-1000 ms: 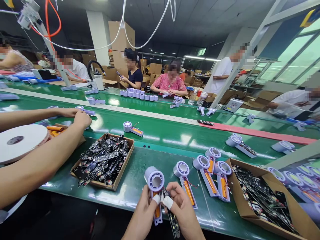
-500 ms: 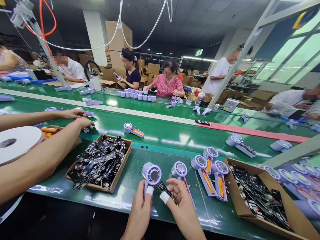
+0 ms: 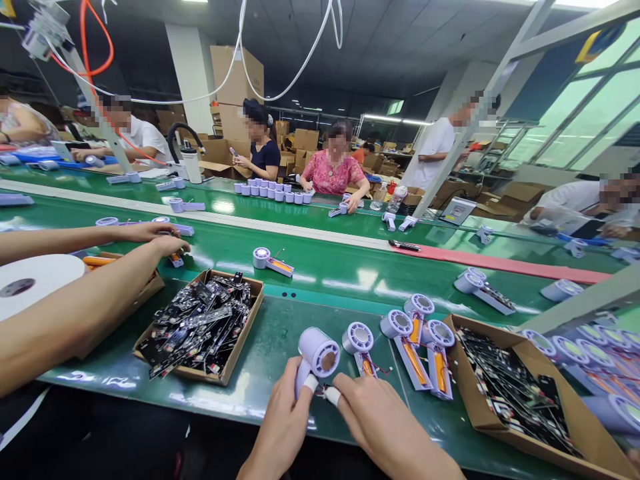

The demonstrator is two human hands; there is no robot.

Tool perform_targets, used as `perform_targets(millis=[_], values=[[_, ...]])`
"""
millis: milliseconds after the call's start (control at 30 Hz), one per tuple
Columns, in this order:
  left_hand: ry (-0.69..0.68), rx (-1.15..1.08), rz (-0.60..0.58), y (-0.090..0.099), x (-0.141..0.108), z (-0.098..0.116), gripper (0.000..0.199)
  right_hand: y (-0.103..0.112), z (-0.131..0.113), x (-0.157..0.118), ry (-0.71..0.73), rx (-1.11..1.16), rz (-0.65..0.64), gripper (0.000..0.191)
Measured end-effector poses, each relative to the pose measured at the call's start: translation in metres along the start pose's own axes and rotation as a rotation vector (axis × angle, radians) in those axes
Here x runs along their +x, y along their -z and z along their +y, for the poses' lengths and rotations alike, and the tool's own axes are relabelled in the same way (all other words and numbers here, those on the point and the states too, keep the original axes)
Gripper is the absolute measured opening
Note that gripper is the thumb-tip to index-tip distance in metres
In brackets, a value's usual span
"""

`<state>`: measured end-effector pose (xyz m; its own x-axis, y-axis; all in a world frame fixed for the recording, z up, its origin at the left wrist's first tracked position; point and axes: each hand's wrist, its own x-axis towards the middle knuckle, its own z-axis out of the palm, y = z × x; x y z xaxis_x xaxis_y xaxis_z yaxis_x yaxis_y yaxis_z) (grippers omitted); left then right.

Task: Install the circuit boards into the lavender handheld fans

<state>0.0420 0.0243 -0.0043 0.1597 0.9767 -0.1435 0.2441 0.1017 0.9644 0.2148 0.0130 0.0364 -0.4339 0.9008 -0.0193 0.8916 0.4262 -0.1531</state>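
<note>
My left hand (image 3: pixel 283 417) is closed around the handle of a lavender handheld fan housing (image 3: pixel 319 352), its round head facing up and tilted to the right. Close by its handle, my right hand (image 3: pixel 375 410) is turned palm down with fingers pinched together. Only a small dark end of the circuit board (image 3: pixel 323 389) shows at the fingertips, beside thin wires; the rest is hidden. White covers wrap both thumb tips. Just beyond the right hand lies another fan housing (image 3: pixel 358 339) with an orange battery and loose wires.
Cardboard boxes of black circuit boards stand left (image 3: pixel 260 297) and right (image 3: pixel 493 427). Several open fan housings (image 3: pixel 419 323) lie before the right box. One fan housing (image 3: pixel 273 262) is on the green belt (image 3: pixel 330 270). A co-worker's arms (image 3: pixel 100 293) reach in from the left.
My left hand has moved slightly right and tilted the fan housing. My right hand has turned palm down and closed in, covering most of the circuit board that showed before.
</note>
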Motion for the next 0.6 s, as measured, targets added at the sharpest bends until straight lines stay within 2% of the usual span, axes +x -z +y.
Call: perform_targets(millis=[67, 167, 433, 500, 600], values=[[0.007, 0.001, -0.041, -0.001, -0.002, 0.001, 0.027, 0.007, 0.002, -0.004, 0.055, 0.031, -0.033, 0.011], [0.051, 0.027, -0.052, 0.000, -0.003, 0.004, 0.026, 0.009, 0.003, -0.008, 0.101, 0.033, -0.083, 0.024], [0.063, 0.016, -0.020, 0.005, 0.000, 0.003, 0.027, 0.002, -0.001, -0.007, 0.084, 0.025, -0.058, 0.022], [0.068, -0.033, -0.014, 0.004, 0.001, 0.003, 0.026, 0.005, -0.003, -0.008, 0.063, 0.164, -0.082, 0.022], [0.063, -0.184, -0.029, 0.002, 0.002, 0.003, 0.023, -0.001, -0.007, -0.007, -0.065, 0.564, -0.060, 0.028]])
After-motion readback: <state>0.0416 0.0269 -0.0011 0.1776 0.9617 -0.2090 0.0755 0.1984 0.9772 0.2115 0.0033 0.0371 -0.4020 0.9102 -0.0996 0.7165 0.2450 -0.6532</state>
